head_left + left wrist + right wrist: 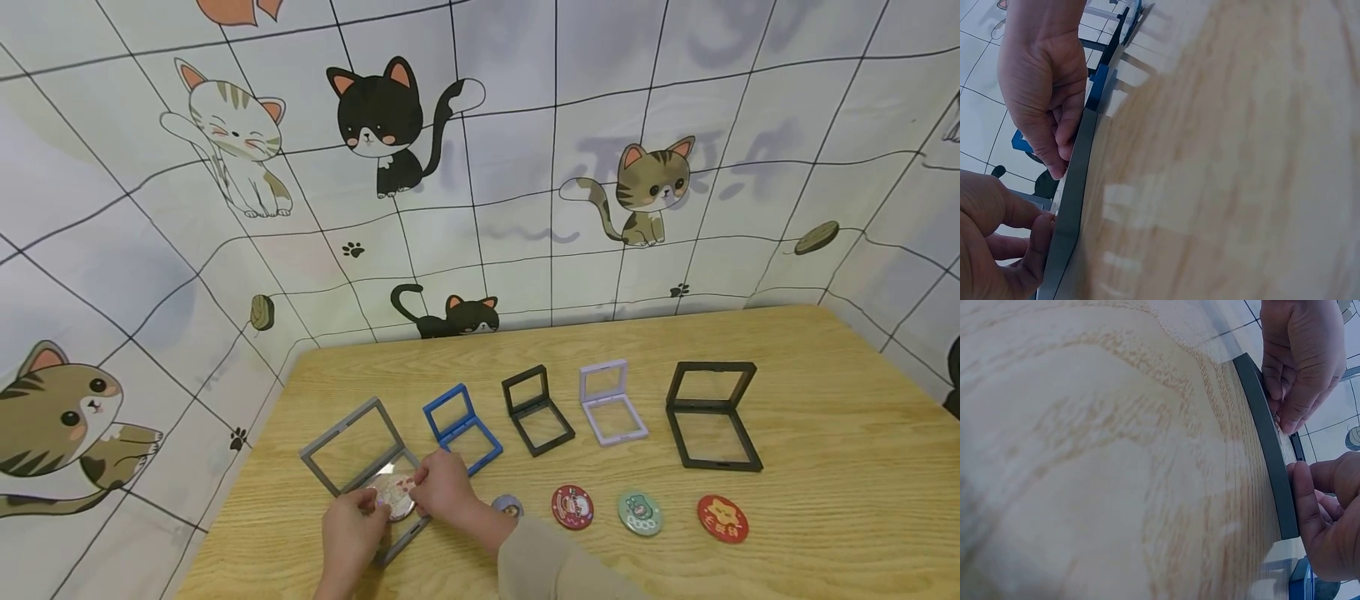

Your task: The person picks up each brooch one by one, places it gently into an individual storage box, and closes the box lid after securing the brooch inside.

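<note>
Pinching the left edge of a pale round badge (393, 493) between thumb and fingertip of the left grip (351, 527); pinching the right edge likewise with the right grip (447, 487). Holding the badge over the lower half of an opened grey display frame (339, 427), farthest left on the wood-grain counter (847, 467). Cannot tell whether resting on that half or just above. In both wrist views, largely hidden behind the frame's edge. With the right grip, reaching across just beside the near corner of an opened blue frame (489, 434); with the wrist (491, 523), covering part of a bluish badge (510, 504), beige sleeve (555, 562) behind. Farther right, in a row, a small black frame (529, 407), a lilac frame (603, 398) and a larger black frame (701, 406), all opened with upper halves raised. In front of these, well apart from one another, a red badge with a white figure (573, 507), a green badge (640, 512) and a red badge with a yellow star (723, 518). Beyond the counter, a pale wall covering (510, 200) printed with cats and grid lines.
</note>
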Demonstrator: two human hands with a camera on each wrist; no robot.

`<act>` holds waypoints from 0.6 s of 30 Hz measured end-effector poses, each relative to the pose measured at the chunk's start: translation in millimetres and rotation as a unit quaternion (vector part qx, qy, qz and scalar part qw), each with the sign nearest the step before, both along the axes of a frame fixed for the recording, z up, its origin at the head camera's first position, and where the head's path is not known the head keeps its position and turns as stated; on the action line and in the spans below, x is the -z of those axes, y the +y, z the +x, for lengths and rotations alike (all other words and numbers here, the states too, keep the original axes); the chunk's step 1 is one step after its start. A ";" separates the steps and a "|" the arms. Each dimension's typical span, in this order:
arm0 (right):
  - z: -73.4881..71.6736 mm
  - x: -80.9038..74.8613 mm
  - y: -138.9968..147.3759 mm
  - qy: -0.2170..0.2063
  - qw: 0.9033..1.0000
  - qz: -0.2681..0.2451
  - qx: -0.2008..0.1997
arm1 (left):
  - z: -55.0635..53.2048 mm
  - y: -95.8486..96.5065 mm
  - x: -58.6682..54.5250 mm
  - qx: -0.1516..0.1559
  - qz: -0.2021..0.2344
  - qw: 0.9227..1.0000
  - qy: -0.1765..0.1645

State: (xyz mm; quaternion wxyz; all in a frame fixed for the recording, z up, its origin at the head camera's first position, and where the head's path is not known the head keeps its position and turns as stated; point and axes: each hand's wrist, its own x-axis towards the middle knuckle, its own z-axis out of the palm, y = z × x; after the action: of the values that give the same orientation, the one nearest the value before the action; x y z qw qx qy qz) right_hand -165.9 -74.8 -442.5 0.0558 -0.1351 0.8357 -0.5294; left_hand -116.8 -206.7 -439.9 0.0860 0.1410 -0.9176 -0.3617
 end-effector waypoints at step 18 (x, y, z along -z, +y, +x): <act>-3.8 3.8 4.3 -0.031 0.998 -0.041 -0.027 | 2.8 -3.5 -3.0 -0.005 0.072 0.997 -0.012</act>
State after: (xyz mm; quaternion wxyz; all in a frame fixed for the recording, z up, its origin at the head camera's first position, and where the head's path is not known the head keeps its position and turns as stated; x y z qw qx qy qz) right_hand -169.7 -70.5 -446.2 0.0905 -0.1431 0.8071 -0.5657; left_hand -114.0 -210.1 -436.9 0.0663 0.1558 -0.8894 -0.4245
